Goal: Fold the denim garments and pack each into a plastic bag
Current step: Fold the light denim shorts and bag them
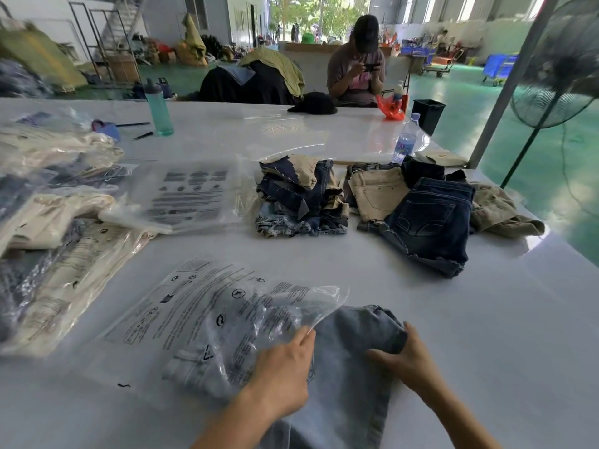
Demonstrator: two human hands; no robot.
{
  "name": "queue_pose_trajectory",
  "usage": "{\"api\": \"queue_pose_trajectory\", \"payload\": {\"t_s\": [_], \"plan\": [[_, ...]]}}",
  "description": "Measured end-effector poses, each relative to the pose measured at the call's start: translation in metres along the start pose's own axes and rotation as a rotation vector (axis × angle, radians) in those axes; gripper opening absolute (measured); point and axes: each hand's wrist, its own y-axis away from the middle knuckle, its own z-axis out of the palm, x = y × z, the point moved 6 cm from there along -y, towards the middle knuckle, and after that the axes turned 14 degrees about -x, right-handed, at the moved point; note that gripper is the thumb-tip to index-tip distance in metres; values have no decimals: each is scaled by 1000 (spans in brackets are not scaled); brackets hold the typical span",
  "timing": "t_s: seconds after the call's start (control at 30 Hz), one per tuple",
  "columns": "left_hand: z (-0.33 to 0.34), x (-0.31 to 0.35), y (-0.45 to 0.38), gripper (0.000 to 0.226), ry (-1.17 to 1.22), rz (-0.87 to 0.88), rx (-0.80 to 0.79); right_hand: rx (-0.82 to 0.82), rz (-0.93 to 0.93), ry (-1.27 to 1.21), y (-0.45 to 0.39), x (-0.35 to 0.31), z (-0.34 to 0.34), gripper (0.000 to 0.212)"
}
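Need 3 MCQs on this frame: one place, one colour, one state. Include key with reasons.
1. Where does the teal bottle stand?
A. far left part of the table
B. on the floor
C. beside the right hand

2. What colour is the garment being bagged?
A. black
B. light blue
C. khaki

3. How far is that garment inside the plastic bag?
A. fully in
B. partly in
C. wholly outside

Key:
1 A, it stands upright on the white table, far left.
2 B, faded denim under both hands.
3 B, the left hand holds the bag's mouth while the right hand grips the end still outside.
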Motion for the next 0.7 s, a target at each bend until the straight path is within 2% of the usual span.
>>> {"api": "queue_pose_trajectory", "payload": {"t_s": [0.07, 0.1, 0.23, 0.37, 0.43, 0.53, 0.6, 0.7], "plan": [[2, 4, -1, 75, -6, 5, -9, -15, 9, -23, -1, 0, 4, 48], [2, 6, -2, 75, -4, 10, -11, -30, -26, -73, 0, 0, 6, 44], [3, 8, -3, 76, -7, 7, -31, -188, -174, -339, 14, -3, 23, 64], [2, 12, -1, 76, -27, 11, -42, -210, -163, -688, 10, -2, 54, 39], [0, 14, -1, 78, -31, 5, -48, -219, -165, -824, 2, -16, 72, 33], [-6, 16, -3, 78, -11, -6, -20, -329, -217, -864, -6, -52, 102, 28], [-14, 15, -4, 78, -25, -20, 31, -356, -208, -736, -8, -72, 114, 31], [-18, 19, -4, 79, -50, -5, 74, -579, -114, -837, -19, -85, 129, 39]]}}
